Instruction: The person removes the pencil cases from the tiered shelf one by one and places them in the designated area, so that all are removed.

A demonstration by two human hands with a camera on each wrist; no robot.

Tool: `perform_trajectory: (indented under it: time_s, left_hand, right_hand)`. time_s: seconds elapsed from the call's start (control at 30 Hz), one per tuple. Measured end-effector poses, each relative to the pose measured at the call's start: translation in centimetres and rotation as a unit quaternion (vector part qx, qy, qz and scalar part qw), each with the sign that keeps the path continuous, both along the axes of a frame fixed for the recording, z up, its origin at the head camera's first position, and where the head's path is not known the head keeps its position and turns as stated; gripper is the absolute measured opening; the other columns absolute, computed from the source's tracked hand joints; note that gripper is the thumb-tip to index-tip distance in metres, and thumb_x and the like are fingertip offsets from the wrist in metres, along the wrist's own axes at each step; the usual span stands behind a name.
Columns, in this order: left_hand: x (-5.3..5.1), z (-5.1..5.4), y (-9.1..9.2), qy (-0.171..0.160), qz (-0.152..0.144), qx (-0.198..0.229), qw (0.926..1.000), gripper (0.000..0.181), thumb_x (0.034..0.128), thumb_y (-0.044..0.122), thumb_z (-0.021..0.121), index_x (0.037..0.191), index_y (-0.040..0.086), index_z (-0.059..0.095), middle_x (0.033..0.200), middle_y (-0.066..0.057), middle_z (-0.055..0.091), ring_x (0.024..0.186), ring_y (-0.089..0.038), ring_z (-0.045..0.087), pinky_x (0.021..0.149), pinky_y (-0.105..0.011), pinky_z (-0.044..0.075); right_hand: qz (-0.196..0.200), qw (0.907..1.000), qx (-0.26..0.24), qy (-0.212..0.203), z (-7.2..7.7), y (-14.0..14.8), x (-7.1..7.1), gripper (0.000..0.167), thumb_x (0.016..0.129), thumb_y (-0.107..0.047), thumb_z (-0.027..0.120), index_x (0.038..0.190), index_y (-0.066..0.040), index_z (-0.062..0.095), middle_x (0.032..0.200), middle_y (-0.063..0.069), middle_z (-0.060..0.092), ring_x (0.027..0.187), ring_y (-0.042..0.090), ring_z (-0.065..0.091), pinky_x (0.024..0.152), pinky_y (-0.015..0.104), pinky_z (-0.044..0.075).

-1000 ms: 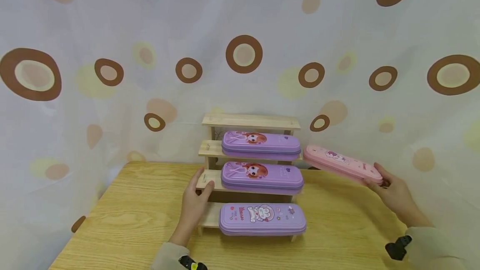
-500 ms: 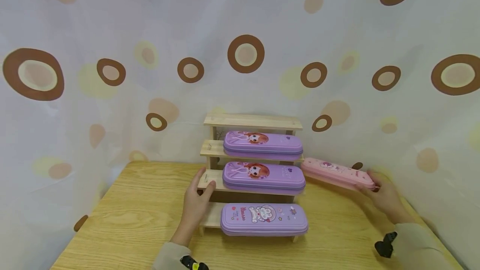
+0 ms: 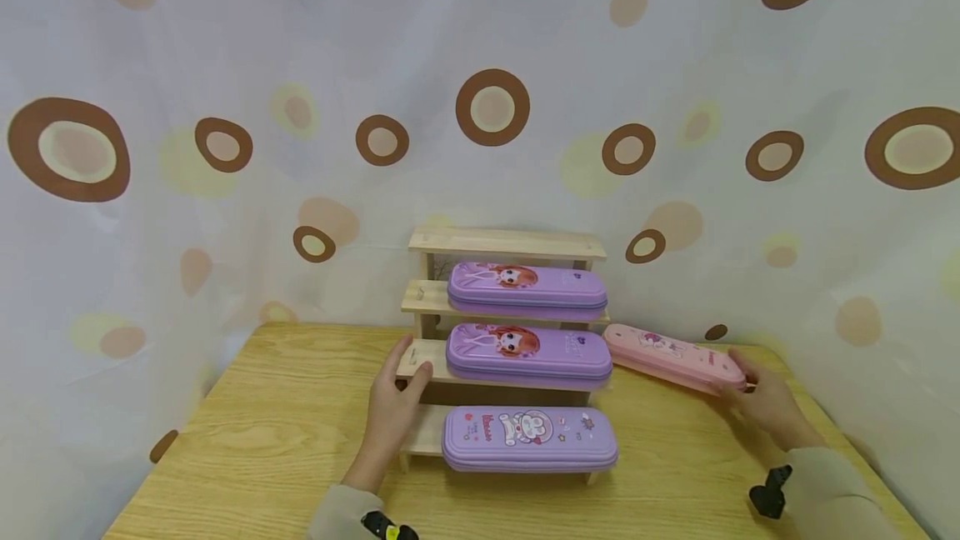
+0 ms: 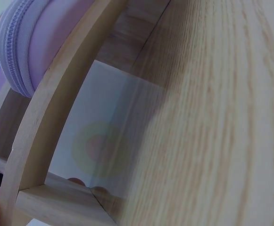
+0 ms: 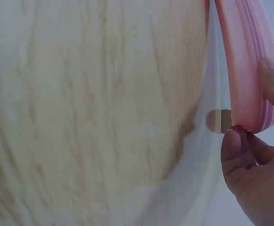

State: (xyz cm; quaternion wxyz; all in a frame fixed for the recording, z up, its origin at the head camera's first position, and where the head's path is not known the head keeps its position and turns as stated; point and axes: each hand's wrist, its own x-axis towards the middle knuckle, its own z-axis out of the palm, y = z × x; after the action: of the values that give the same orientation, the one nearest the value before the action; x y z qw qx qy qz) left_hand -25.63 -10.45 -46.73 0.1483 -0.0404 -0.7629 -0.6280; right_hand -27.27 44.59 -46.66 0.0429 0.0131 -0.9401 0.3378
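Observation:
In the head view, my right hand grips the right end of a pink pencil case, which lies slanted to the right of a stepped wooden rack. The right wrist view shows the thumb and fingers pinching the end of this case beside its zipper. My left hand holds the left end of a lower rack step, thumb at the front and fingers behind. Two purple pencil cases with a doll picture, an upper one and a lower one, sit on middle steps. A lilac case rests on the bottom step.
The rack stands on a wooden table, whose back edge meets a patterned curtain. The top step of the rack bears no case. In the left wrist view, a lilac case overhangs a rack board.
My right hand has brought the pink pencil case down and slightly left, to the table area beside the rack. My left hand has stayed on the rack step.

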Motion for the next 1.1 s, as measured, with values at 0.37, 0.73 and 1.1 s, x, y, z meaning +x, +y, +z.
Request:
perform_trajectory:
  time_s: [0.37,0.73,1.1]
  left_hand:
    - [0.2,-0.4,-0.1,0.009,-0.004,-0.009,0.9999,0.060,0.0982,0.032,0.062,0.151,0.015,0.040,0.156,-0.003,0.036,0.145,-0.030,0.025,0.115,-0.055,0.024]
    - [0.2,-0.2,-0.1,0.010,-0.004,-0.005,0.9999,0.060,0.0983,0.031,0.062,0.151,0.013,0.040,0.155,-0.004,0.037,0.143,-0.029,0.028,0.114,-0.053,0.027]
    - [0.3,-0.3,0.0,0.008,0.004,-0.008,0.9999,0.060,0.0977,0.030,0.063,0.151,0.013,0.041,0.155,-0.006,0.037,0.143,-0.033,0.028,0.114,-0.055,0.027]
  right_hand:
    - [0.009,0.9969,-0.039,-0.067,-0.7,0.1,0.1,0.089,0.099,-0.037,0.060,0.153,0.009,0.006,0.145,0.046,0.021,0.123,0.058,0.037,0.097,0.063,0.040]
    - [-0.044,0.9974,-0.057,0.006,1.7,-1.9,1.5,0.083,0.101,-0.044,0.053,0.154,0.005,0.013,0.144,0.044,0.024,0.122,0.061,0.031,0.095,0.071,0.035]
    - [-0.020,0.9924,-0.082,0.090,3.8,-4.4,2.0,0.068,0.102,-0.034,0.055,0.152,0.003,0.029,0.142,0.033,0.037,0.118,0.049,0.041,0.079,0.026,0.050]
